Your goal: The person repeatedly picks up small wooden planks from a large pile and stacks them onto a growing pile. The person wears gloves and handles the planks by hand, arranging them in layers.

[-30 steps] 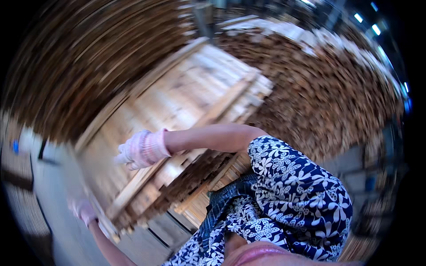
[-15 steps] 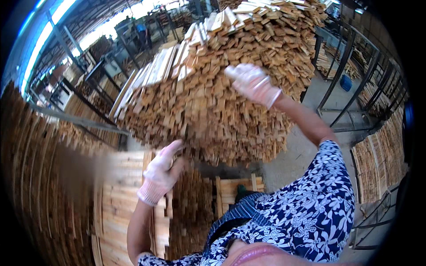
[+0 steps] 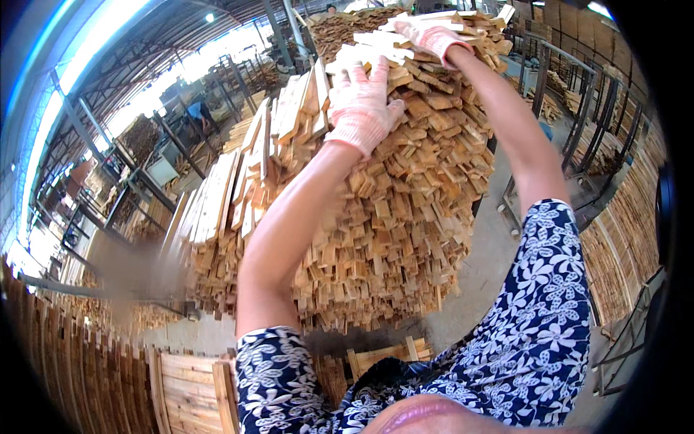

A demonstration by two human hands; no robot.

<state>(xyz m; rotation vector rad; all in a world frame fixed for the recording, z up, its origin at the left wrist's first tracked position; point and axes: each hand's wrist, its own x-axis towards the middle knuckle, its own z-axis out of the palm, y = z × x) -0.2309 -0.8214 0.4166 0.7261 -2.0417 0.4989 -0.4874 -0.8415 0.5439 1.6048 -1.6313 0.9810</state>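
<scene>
The pile [image 3: 390,246] stood directly ahead. The left grip [image 3: 361,107], fingers spread, lay on its upper slats [image 3: 290,110], clasping nothing visible; whether the right grip [image 3: 432,40], atop it, held any I couldn't tell. Flat, even pressure seemed best.

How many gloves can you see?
2. One pale pink knitted glove is on the left hand, another on the right hand, both at the tall brown pile of wooden boards. More may be hidden in the background.
</scene>
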